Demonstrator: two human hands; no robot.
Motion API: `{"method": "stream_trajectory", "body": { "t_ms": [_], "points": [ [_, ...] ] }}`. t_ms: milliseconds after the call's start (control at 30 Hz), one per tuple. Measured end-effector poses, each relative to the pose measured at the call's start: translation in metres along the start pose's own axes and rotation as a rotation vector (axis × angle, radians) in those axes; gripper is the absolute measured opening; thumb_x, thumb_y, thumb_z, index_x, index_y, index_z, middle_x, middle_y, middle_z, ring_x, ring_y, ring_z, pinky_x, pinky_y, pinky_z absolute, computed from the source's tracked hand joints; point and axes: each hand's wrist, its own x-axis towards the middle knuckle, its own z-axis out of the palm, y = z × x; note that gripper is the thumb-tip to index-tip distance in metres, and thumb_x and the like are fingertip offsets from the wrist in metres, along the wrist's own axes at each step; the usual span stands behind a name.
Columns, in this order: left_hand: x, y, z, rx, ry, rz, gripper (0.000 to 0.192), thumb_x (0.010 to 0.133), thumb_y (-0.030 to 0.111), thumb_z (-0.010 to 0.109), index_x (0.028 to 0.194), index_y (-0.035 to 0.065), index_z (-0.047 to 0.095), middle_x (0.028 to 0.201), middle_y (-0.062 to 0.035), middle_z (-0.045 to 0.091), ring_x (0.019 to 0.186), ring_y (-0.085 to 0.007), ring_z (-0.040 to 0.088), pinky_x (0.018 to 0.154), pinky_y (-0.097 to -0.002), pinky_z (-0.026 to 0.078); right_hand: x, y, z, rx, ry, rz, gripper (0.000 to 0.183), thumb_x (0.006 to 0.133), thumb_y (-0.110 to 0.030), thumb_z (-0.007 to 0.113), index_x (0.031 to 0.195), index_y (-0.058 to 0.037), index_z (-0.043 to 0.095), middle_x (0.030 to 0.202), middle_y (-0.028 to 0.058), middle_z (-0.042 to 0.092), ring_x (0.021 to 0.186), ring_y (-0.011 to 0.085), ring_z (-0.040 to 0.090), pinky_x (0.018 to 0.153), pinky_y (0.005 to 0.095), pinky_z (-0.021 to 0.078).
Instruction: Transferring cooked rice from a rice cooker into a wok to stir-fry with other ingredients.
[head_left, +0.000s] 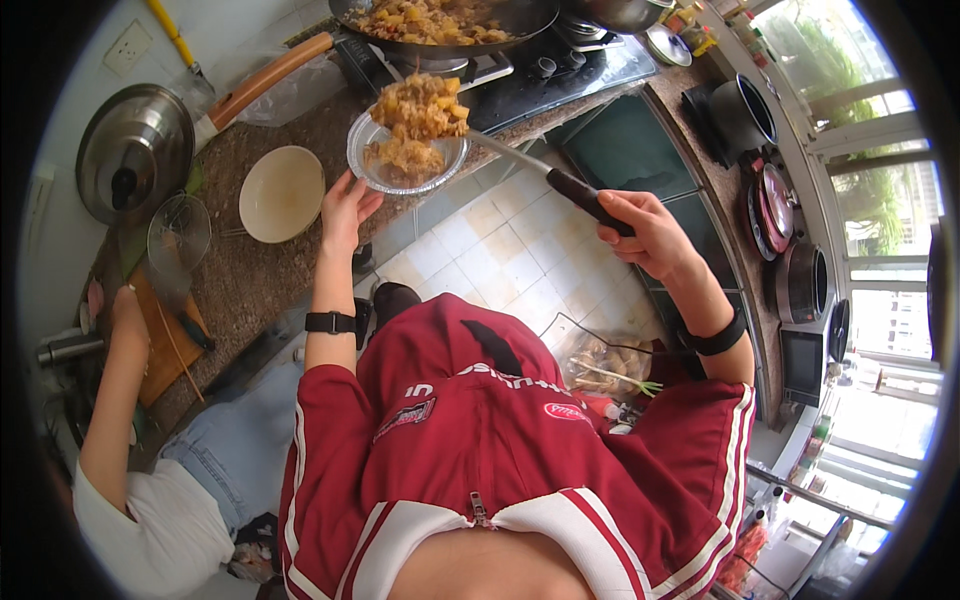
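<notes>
My right hand (651, 232) grips the black handle of a metal-shafted turner or ladle (517, 156). On its end is a heap of rice-like food with yellow chunks (424, 109), hanging over a foil bowl (452, 166) and partly covering it. Some of the same food (405, 161) lies in the bowl. My left hand (349, 210) holds the bowl at its near left rim, thumb and fingers against the edge. Beyond it, a wok (536, 31) of this food sits on the gas hob (525, 94), its wooden handle (270, 79) pointing left.
A cream bowl (281, 195) stands on the stone counter (247, 277) to the left, near a glass lid (178, 234) and a metal lid (135, 154). Another person's arm (120, 367) reaches beside a wooden board (169, 337). Pots (742, 112) line the right counter.
</notes>
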Motion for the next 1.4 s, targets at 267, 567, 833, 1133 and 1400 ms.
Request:
{"method": "stream_trajectory", "body": {
  "t_ms": [267, 567, 833, 1133, 1400],
  "points": [
    [-0.003, -0.008, -0.001, -0.005, -0.022, 0.03, 0.046, 0.084, 0.01, 0.051, 0.126, -0.0005, 0.034, 0.095, -0.0096, 0.058, 0.078, -0.017, 0.06, 0.069, -0.0271, 0.051, 0.048, 0.017, 0.002, -0.393, 0.097, -0.067, 0.026, 0.086, -0.023, 0.048, 0.081, -0.0002, 0.058, 0.056, 0.0002, 0.048, 0.039, 0.0027, 0.032, 0.035, 0.018, 0.0244],
    [0.001, -0.005, -0.002, 0.038, 0.01, 0.012, 0.044, 0.084, 0.011, 0.051, 0.125, 0.0033, 0.036, 0.094, -0.0078, 0.058, 0.078, -0.0157, 0.06, 0.07, -0.0279, 0.051, 0.05, -0.017, 0.014, -1.169, 0.25, -0.477, 0.021, 0.078, -0.017, 0.055, 0.077, 0.0033, 0.058, 0.05, 0.0128, 0.05, 0.045, 0.0218, 0.051, 0.046, 0.0315, 0.041],
    [0.004, -0.003, -0.001, 0.019, 0.019, 0.011, 0.046, 0.084, 0.01, 0.051, 0.126, -0.0008, 0.033, 0.098, -0.0095, 0.055, 0.078, -0.0172, 0.059, 0.068, -0.0276, 0.051, 0.047, 0.035, 0.042, -1.922, 0.32, -0.923, 0.038, 0.07, -0.009, 0.052, 0.104, 0.0071, 0.044, 0.064, 0.0112, 0.05, 0.051, 0.0228, 0.056, 0.043, 0.0317, 0.0456],
    [0.012, -0.008, -0.007, -0.033, 0.07, -0.005, 0.037, 0.084, 0.013, 0.054, 0.117, 0.0005, 0.045, 0.097, -0.0076, 0.056, 0.08, -0.017, 0.058, 0.069, -0.0277, 0.05, 0.033, 0.039, 0.014, -2.007, 0.349, -1.158, 0.049, 0.066, -0.007, 0.052, 0.114, 0.0032, 0.046, 0.068, 0.0051, 0.041, 0.058, 0.014, 0.048, 0.047, 0.0258, 0.0422],
    [0.022, -0.012, -0.014, -0.039, 0.185, 0.035, 0.034, 0.082, 0.016, 0.057, 0.111, 0.0008, 0.05, 0.093, -0.006, 0.056, 0.077, -0.0147, 0.057, 0.069, -0.0278, 0.049, 0.016, 0.037, 0.004, -1.588, 0.328, -1.032, 0.035, 0.076, -0.012, 0.06, 0.107, -0.0018, 0.049, 0.062, 0.008, 0.048, 0.051, 0.0223, 0.051, 0.046, 0.0294, 0.0431]
  ]
}}
